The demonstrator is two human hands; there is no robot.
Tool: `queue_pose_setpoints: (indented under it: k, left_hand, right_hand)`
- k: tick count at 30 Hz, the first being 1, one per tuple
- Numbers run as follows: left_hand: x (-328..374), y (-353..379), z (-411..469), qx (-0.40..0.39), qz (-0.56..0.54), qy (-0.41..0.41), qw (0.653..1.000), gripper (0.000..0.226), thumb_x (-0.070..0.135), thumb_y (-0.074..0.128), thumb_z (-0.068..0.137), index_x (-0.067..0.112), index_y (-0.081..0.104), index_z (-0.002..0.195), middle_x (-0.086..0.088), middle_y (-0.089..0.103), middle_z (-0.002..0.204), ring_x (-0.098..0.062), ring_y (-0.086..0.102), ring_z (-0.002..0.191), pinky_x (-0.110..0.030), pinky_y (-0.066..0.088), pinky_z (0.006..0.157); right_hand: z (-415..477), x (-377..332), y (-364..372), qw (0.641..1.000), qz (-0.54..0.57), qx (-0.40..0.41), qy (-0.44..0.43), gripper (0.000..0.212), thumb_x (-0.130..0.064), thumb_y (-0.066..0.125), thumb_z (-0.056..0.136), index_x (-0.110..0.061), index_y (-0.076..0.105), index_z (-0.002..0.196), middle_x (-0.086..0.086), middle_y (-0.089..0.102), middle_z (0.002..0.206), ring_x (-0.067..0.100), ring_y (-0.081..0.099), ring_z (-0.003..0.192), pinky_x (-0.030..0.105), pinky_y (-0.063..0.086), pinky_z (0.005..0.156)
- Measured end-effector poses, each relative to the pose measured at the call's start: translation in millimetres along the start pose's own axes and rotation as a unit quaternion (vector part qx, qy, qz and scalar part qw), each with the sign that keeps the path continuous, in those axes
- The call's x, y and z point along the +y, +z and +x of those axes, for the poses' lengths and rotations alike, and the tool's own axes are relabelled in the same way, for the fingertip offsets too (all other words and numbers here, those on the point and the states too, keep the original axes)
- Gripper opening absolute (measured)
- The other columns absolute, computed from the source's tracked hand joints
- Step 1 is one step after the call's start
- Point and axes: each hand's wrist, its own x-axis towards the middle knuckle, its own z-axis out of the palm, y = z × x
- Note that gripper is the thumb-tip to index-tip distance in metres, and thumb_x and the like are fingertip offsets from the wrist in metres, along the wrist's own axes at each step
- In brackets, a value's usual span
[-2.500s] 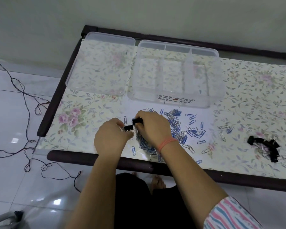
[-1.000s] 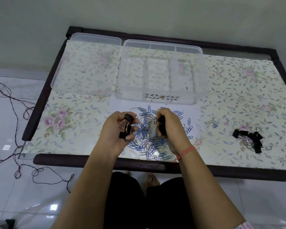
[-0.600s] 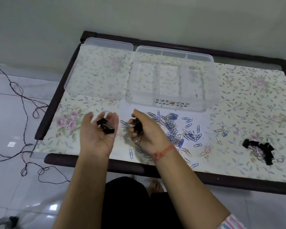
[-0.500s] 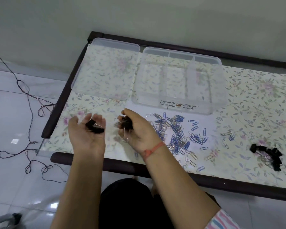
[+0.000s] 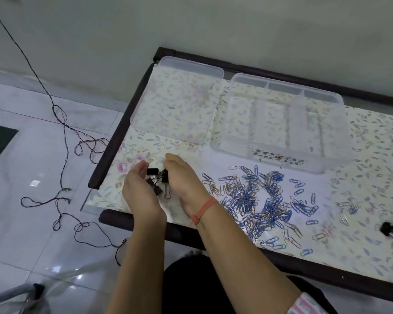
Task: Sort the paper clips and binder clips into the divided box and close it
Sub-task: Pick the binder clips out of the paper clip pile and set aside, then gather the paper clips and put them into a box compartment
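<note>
Several light, stiff binder clips (image 5: 156,183) were cradled in the cupped, slack left hand (image 5: 138,196), best scooped; right hand (image 5: 182,181) grip could not be told

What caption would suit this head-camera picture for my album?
Left hand and right hand cup black binder clips beside scattered paper clips; divided box empty.

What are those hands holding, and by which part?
Black binder clips. Some lie in the palm of the cupped left hand; the right hand holds others from above, the gripped part hidden behind it.
</note>
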Motion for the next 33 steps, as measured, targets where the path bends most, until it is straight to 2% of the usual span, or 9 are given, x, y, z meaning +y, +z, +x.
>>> queue_pose_setpoints:
  k: [2,5,7,10,14,18,21,27,33]
  left_hand:
    - [0.3,0.0,-2.0,0.005,0.015,0.007,1.0,0.034,0.018,0.038,0.088,0.018,0.068,0.104,0.005,0.067,0.117,-0.005,0.057,0.114,-0.018,0.039,0.087]
    - [-2.2,-2.0,-4.0,0.02,0.034,0.023,0.999,0.031,0.017,0.046,0.086,0.017,0.071,0.103,0.006,0.068,0.113,-0.008,0.059,0.111,-0.024,0.043,0.097]
    - [-3.4,-2.1,-6.5,0.026,0.059,0.052,0.997,0.033,0.013,0.044,0.086,0.016,0.071,0.104,0.005,0.068,0.112,-0.003,0.061,0.097,-0.019,0.043,0.087]
    - [-2.6,0.9,-12.0,0.022,0.123,0.147,0.981,0.03,0.011,0.045,0.084,0.017,0.07,0.099,0.004,0.069,0.104,0.002,0.058,0.065,-0.011,0.043,0.065]
    - [-0.2,7.3,-20.3,-0.022,0.221,0.256,0.941,0.023,0.01,0.051,0.083,0.022,0.068,0.094,0.002,0.068,0.096,0.002,0.059,0.078,-0.007,0.043,0.069]
    - [0.9,10.9,-29.1,-0.082,0.313,0.281,0.904,0.025,0.011,0.051,0.082,0.021,0.068,0.099,0.005,0.069,0.096,-0.011,0.061,0.082,-0.022,0.049,0.077]
    - [1.0,7.9,-26.2,-0.187,0.456,0.277,0.825,0.029,0.007,0.052,0.081,0.018,0.067,0.103,0.009,0.065,0.094,-0.007,0.057,0.078,-0.011,0.039,0.063]
    - [-18.6,10.2,-34.5,-0.338,0.686,0.191,0.615,0.05,0.006,0.071,0.067,0.019,0.054,0.112,-0.006,0.053,0.111,-0.024,0.055,0.095,-0.03,0.043,0.07]
    - [-35.3,21.3,-44.9,-0.404,0.681,0.245,0.559,0.055,0.016,0.081,0.056,0.019,0.047,0.098,-0.002,0.048,0.092,-0.023,0.05,0.081,-0.032,0.041,0.066]
  right_hand:
    - [-1.1,-2.2,-1.4,0.999,-0.028,-0.016,-0.016,0.049,-0.017,0.033,0.097,-0.013,0.029,0.146,0.002,0.03,0.153,0.007,0.044,0.121,0.022,0.042,0.09]
    - [-4.5,-7.4,-5.9,0.998,-0.049,-0.025,-0.034,0.055,-0.013,0.033,0.096,-0.021,0.021,0.149,-0.002,0.02,0.158,0.01,0.027,0.139,0.025,0.026,0.11]
    - [-5.8,-6.2,-13.7,0.997,-0.055,-0.012,-0.049,0.053,-0.009,0.033,0.094,-0.021,0.031,0.145,-0.001,0.029,0.154,0.015,0.03,0.14,0.022,0.028,0.104]
    - [-6.5,8.4,-26.6,0.993,-0.05,0.07,-0.084,0.04,-0.01,0.039,0.091,-0.018,0.056,0.126,0.003,0.056,0.126,0.017,0.056,0.106,0.023,0.043,0.08]
    - [-0.9,40.7,-46.9,0.907,-0.288,0.215,-0.22,0.021,-0.017,0.058,0.083,-0.013,0.066,0.102,0.004,0.061,0.108,0.017,0.052,0.103,0.021,0.037,0.085]
    - [-2.2,62.3,-62.9,0.863,-0.418,0.112,-0.262,0.025,-0.023,0.072,0.071,-0.012,0.07,0.093,0.001,0.062,0.103,0.019,0.05,0.102,0.025,0.04,0.085]
    - [-13.7,71.4,-80.0,0.842,-0.447,0.112,-0.282,0.01,-0.019,0.071,0.073,-0.013,0.072,0.081,-0.001,0.065,0.092,0.019,0.052,0.095,0.029,0.044,0.078]
    - [-41.3,68.3,-129.1,0.83,-0.481,0.149,-0.24,0.007,-0.013,0.065,0.077,-0.015,0.072,0.078,-0.001,0.067,0.085,0.019,0.055,0.09,0.026,0.044,0.074]
    - [-82.8,69.0,-164.4,0.847,-0.479,0.206,-0.098,0.064,-0.043,0.082,0.057,-0.028,0.055,0.113,-0.003,0.044,0.11,0.017,0.036,0.108,0.029,0.039,0.083]
